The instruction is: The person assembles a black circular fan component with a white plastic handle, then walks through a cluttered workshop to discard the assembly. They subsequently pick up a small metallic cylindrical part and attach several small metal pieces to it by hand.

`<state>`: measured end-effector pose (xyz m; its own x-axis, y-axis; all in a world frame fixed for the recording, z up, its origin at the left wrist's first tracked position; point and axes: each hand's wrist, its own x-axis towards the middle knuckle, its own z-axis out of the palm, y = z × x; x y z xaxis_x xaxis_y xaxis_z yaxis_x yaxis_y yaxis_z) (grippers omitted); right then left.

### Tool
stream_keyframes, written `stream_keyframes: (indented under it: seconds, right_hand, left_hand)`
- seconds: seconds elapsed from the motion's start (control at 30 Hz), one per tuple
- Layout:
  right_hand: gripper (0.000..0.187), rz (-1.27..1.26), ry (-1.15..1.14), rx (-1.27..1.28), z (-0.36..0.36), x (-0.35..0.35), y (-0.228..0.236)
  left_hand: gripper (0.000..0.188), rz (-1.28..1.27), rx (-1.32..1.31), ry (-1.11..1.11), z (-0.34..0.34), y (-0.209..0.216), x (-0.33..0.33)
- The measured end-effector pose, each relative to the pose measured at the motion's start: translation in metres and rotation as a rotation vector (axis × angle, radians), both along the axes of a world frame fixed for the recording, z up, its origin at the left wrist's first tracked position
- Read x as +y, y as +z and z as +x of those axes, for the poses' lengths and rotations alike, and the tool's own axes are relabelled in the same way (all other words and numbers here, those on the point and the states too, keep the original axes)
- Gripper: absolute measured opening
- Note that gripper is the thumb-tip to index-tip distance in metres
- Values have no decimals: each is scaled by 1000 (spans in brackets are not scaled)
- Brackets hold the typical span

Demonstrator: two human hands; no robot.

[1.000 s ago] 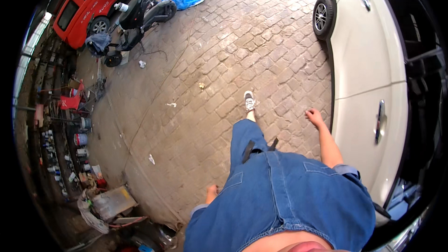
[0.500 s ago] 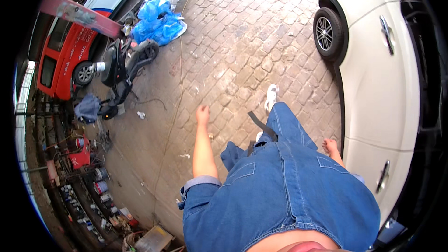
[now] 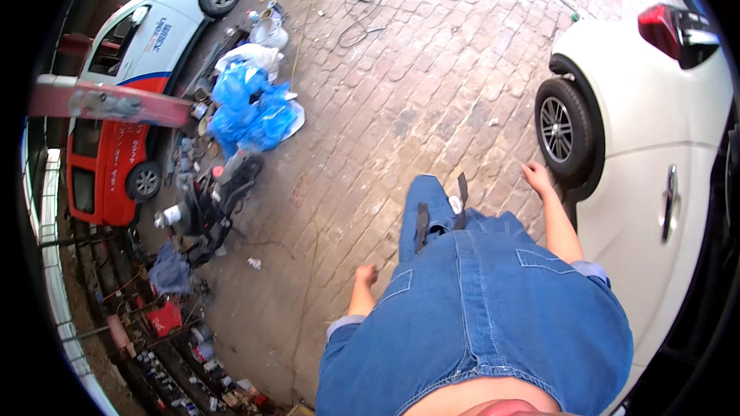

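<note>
Brick-paved yard [image 3: 432, 69] fills most of view. White car [image 3: 655, 131] along right edge, rear wheel [image 3: 560, 129] facing in, door handle [image 3: 669, 202] further down its side. Red and white car [image 3: 123, 100] at left, a red beam [image 3: 108, 102] crossing over it. Denim shirt and jeans [image 3: 478, 308] bottom centre, one leg stepped forward. Blue plastic bags [image 3: 250, 112] heaped beside red and white car, white bag just above them. Dark scooter [image 3: 212, 204] parked below bags, blue cloth [image 3: 169, 271] near it. Clutter of red cans and small parts along lower left edge. Right hand [image 3: 537, 177] hanging just beside car's rear wheel, grip open, fingers loose, holding nothing. Left hand [image 3: 365, 276] down by hip over paving, grip loosely curled, empty. Neither touching anything.
</note>
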<state>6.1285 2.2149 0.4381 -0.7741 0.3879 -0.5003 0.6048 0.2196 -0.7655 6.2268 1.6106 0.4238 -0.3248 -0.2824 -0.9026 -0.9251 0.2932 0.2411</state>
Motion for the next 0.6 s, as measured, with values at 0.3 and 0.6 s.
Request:
stream_keyframes:
  seconds: [0.3,0.6]
  right_hand:
    - [25,176,-2,57,-262,108,-34]
    - [26,-505,-463,-445,-303,143,-65]
  left_hand:
    - [13,-92,-148,366,-212,-98,20]
    - [31,-292,801,-310,-855,-64,144]
